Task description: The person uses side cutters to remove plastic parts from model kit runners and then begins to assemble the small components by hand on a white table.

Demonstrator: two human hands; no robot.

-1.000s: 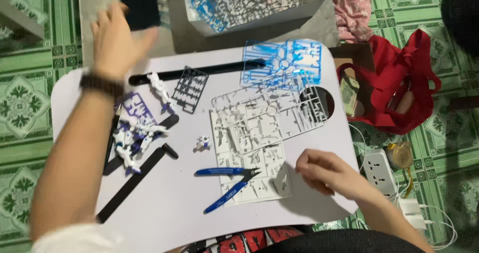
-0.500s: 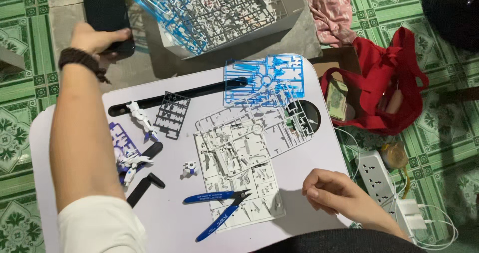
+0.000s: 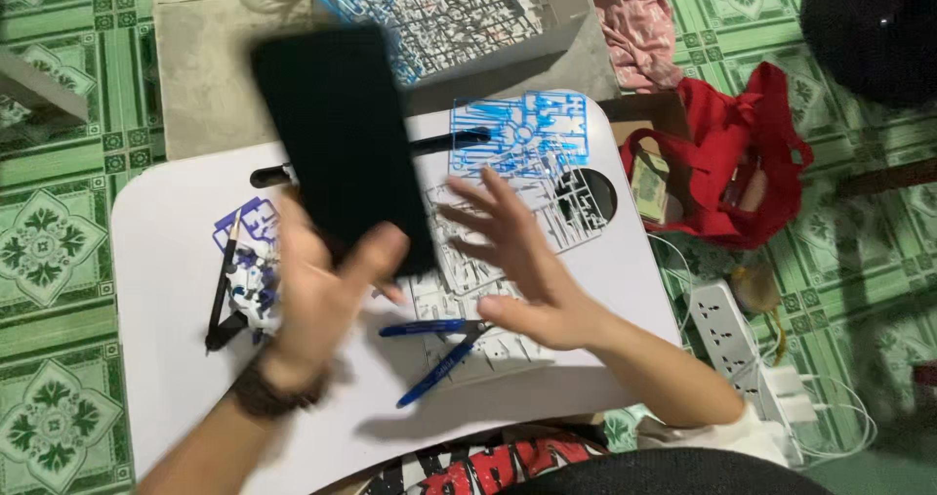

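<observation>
- left hand (image 3: 317, 305) grip closed around black phone (image 3: 342, 144) (blurred), held above the white worktop (image 3: 166, 358)
- right hand (image 3: 522, 270) open, fingers spread, just right of phone, over blue-handled nippers (image 3: 439, 349)

Your left hand (image 3: 317, 305), which half a second ago was stretched out to the flat black rectangular phone (image 3: 342, 134) lying on the floor beyond the white counter (image 3: 166, 358), has drawn back and now grips that phone raised above the counter. Your right hand (image 3: 522, 266) has left the counter's near edge and now hovers, fingers spread, over the white plastic parts frame (image 3: 459, 300), just beside the phone.
</observation>
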